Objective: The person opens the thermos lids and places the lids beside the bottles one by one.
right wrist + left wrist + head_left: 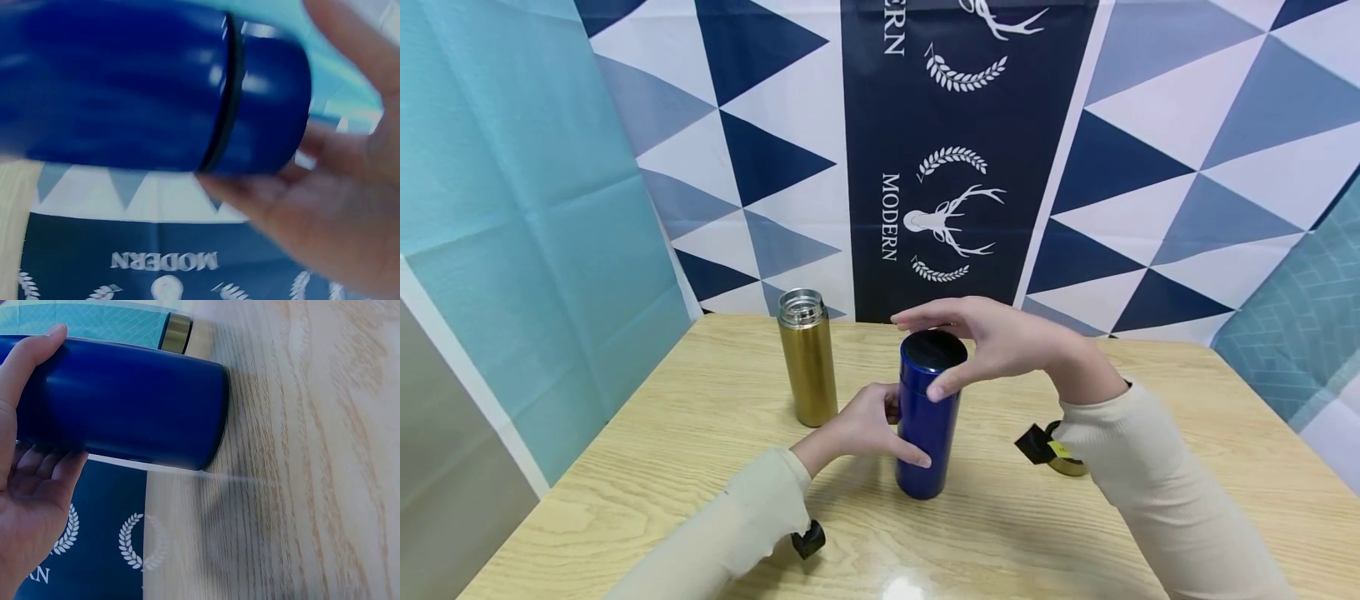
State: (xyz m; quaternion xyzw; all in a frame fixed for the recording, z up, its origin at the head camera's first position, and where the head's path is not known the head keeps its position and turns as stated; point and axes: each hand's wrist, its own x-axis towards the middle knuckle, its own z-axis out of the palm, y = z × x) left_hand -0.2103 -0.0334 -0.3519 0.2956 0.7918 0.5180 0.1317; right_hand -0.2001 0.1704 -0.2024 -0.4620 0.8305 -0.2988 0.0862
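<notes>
A blue thermos (927,442) with a dark-topped lid (934,350) stands in the middle of the wooden table. My left hand (874,423) grips its body, thumb across the front and fingers round the far side. In the left wrist view the thermos's base (215,419) is close to the tabletop. Over the lid hovers my right hand (1000,340), its thumb and fingers spread wide on either side. The right wrist view, blurred, has the lid (275,106) between them, with the thumb apart from it and fingers at its edge.
To the left stands a gold thermos (809,367), lidless, its steel neck showing. A gold lid (1067,467) lies on the table (1000,533) at the right, partly behind my right sleeve. A patterned cloth (782,167) hangs behind the table.
</notes>
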